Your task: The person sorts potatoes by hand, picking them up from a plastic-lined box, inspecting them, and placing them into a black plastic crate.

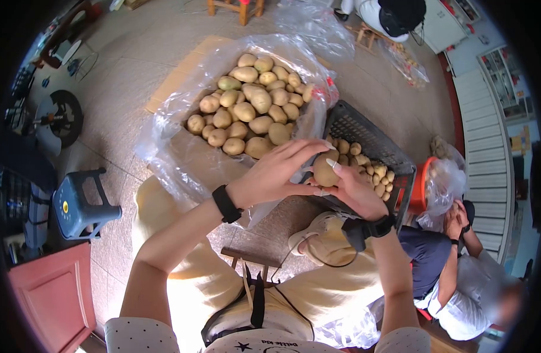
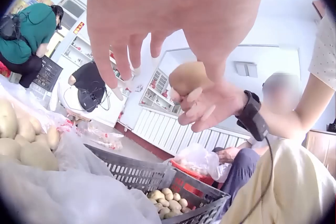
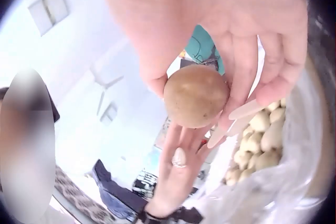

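A round brown potato [image 1: 325, 169] is held in my right hand [image 1: 360, 191], over the near edge of the black plastic crate [image 1: 364, 125]. In the right wrist view the thumb and fingers grip the potato [image 3: 196, 96] from its two sides. My left hand [image 1: 276, 170] reaches in from the left, its fingers stretched out beside the potato. From the left wrist, the left hand [image 2: 173, 14] shows relaxed fingers spread apart, with the thumb close by the potato. Smaller potatoes [image 1: 373, 170] lie in the crate.
Left of the crate, a large heap of potatoes [image 1: 252, 106] lies on clear plastic sheeting [image 1: 188, 159] over cardboard. An orange-red bucket [image 1: 421, 185] and a seated person [image 1: 464, 282] are at the right. A blue stool [image 1: 85, 203] stands at the left.
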The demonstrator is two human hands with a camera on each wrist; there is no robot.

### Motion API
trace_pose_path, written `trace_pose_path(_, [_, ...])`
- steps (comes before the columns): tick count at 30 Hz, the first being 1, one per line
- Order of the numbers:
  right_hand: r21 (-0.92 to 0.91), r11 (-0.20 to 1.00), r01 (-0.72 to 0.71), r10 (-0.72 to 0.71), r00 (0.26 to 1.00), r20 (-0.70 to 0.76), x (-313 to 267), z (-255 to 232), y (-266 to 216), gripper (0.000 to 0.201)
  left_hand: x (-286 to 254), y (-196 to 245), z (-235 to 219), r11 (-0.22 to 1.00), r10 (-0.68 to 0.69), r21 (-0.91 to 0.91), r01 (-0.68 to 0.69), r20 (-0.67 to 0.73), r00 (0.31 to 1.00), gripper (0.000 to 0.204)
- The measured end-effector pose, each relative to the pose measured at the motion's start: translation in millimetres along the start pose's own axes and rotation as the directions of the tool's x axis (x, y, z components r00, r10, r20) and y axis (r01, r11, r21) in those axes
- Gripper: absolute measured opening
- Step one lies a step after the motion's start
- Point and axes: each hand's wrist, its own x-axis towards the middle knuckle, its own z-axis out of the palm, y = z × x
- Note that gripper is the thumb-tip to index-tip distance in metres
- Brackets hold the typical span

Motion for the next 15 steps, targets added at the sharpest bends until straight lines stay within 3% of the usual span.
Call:
trace_pose_path(2, [0.008, 1.0, 0.005, -0.005, 0.999, 0.034, 7.2, 5.8, 7.6, 0.049, -5.1, -5.1, 0.3, 0.999, -0.036, 0.015, 0.035, 0.06, 0.998, 0.069])
trace_pose_path(3, [0.1, 0.995, -0.005, 0.003, 1.0, 0.021, 7.4, 11.3, 10.5, 0.05, -7.1, -5.0, 2.5, 0.998, 0.023, 0.058, -0.023, -0.012, 1.0, 0.063])
trace_pose_path(5, [0.23, 0.972, -0.039, 0.031, 0.999, 0.038, 8.9, 15.0, 17.2, 0.052, -11.0, -6.9, 4.9, 0.998, 0.011, 0.056, -0.01, -0.015, 1.0, 0.062])
trace_pose_path(13, [0.209, 0.976, -0.065, 0.081, 0.994, -0.068, 15.3, 31.9, 19.9, 0.058, -11.3, -11.7, 5.8, 0.99, -0.074, 0.123, 0.076, -0.02, 0.997, 0.052])
trace_pose_path(15, [0.232, 0.97, -0.073, 0.096, 0.991, -0.089, 16.1, 24.3, 19.0, 0.062, -10.9, -16.2, 13.2, 0.973, -0.201, -0.126, 0.195, -0.041, 0.979, 0.045])
